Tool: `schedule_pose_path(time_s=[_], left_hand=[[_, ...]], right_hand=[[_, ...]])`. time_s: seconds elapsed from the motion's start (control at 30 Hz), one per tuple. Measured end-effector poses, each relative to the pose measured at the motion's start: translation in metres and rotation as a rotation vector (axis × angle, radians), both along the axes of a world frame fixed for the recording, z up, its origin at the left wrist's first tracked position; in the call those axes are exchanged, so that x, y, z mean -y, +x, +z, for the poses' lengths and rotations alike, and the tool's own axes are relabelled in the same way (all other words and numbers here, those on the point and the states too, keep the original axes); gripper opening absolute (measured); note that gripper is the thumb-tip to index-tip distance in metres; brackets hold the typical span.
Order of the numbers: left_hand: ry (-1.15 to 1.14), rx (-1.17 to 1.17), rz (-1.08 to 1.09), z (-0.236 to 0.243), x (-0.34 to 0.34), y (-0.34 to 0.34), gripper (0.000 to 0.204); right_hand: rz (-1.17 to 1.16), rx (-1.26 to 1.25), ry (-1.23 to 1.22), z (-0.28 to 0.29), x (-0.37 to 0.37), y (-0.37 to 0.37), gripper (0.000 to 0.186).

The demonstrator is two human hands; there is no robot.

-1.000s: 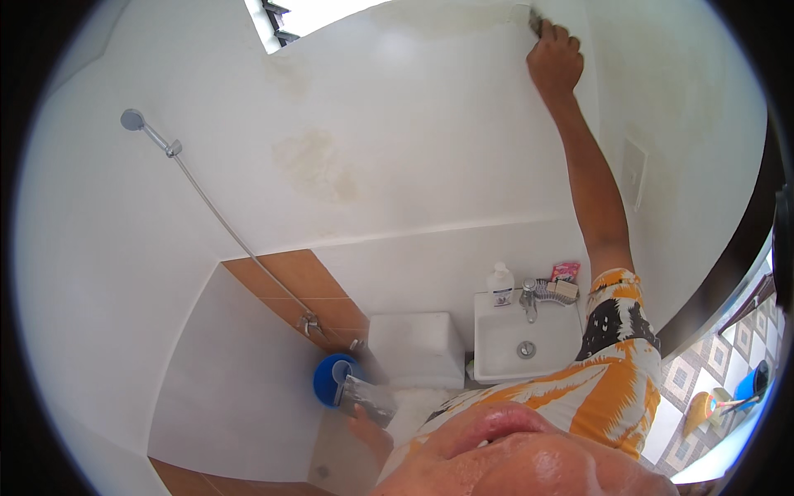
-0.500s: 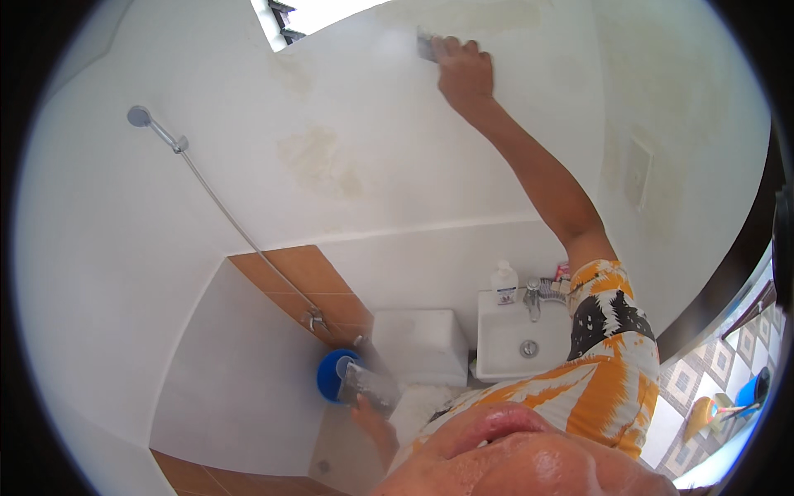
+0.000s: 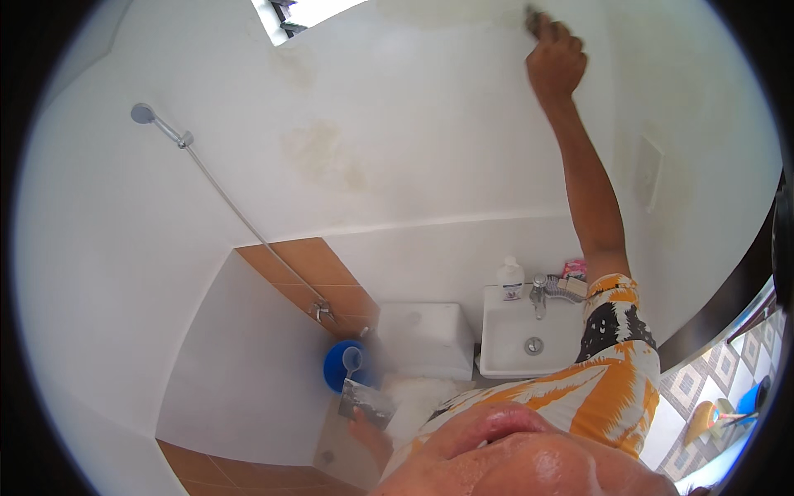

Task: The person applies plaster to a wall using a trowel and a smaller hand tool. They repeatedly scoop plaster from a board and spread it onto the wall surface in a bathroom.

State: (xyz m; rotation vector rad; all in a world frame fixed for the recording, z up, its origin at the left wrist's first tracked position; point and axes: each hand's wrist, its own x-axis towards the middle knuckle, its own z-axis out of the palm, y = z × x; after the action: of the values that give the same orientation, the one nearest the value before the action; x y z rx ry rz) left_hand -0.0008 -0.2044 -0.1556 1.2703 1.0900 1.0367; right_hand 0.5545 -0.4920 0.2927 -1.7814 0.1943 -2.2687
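Observation:
High on the white wall (image 3: 430, 107), near its right corner, my right hand (image 3: 558, 64) grips a small grey putty knife (image 3: 533, 20), its blade at the wall surface. Only part of the tool shows past the fingers. Low down, my left hand (image 3: 364, 428) holds a flat grey plate (image 3: 356, 398) from below and the side. White paste is smeared on the plate's right part. Dull yellowish patches (image 3: 318, 153) mark the wall to the left of my raised arm.
Below stand a white sink (image 3: 496, 364) with a tap (image 3: 539, 293), a soap bottle (image 3: 511, 279), a toilet tank (image 3: 418, 335) and a blue bucket (image 3: 332, 368). A shower head (image 3: 143, 114) hangs at left; a window (image 3: 318, 12) opens above. A switch plate (image 3: 649, 174) sits on the right wall.
My right hand has slid right and slightly up along the wall with the putty knife. The plate in my left hand has shifted only slightly, and the view has moved a little.

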Motion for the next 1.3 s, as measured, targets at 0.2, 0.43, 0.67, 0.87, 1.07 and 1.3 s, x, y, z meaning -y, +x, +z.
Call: schedule_pose_path(time_s=[0.2, 0.43, 0.67, 0.87, 1.07, 1.3], left_hand=[[-0.074, 0.271, 0.032, 0.009, 0.007, 0.003, 0.047], [0.088, 0.164, 0.004, 0.035, 0.016, 0.022, 0.042], [-0.06, 0.212, 0.045, 0.02, -0.001, -0.002, 0.042], [0.071, 0.16, 0.041, 0.0, -0.007, -0.006, 0.047], [-0.016, 0.193, 0.066, -0.054, -0.016, -0.044, 0.052], [0.322, -0.004, 0.039, -0.026, -0.002, -0.014, 0.045]], right_hand=[[0.069, -0.246, 0.126, 0.025, -0.039, 0.01, 0.042], [0.23, -0.193, -0.3, -0.018, -0.135, -0.023, 0.049], [0.343, 0.046, -0.45, -0.004, -0.084, 0.006, 0.062], [0.229, -0.144, -0.479, -0.031, -0.069, 0.0, 0.055], [0.126, -0.167, 0.187, 0.054, -0.007, -0.009, 0.039], [0.35, -0.373, -0.03, 0.047, -0.131, -0.031, 0.056]])
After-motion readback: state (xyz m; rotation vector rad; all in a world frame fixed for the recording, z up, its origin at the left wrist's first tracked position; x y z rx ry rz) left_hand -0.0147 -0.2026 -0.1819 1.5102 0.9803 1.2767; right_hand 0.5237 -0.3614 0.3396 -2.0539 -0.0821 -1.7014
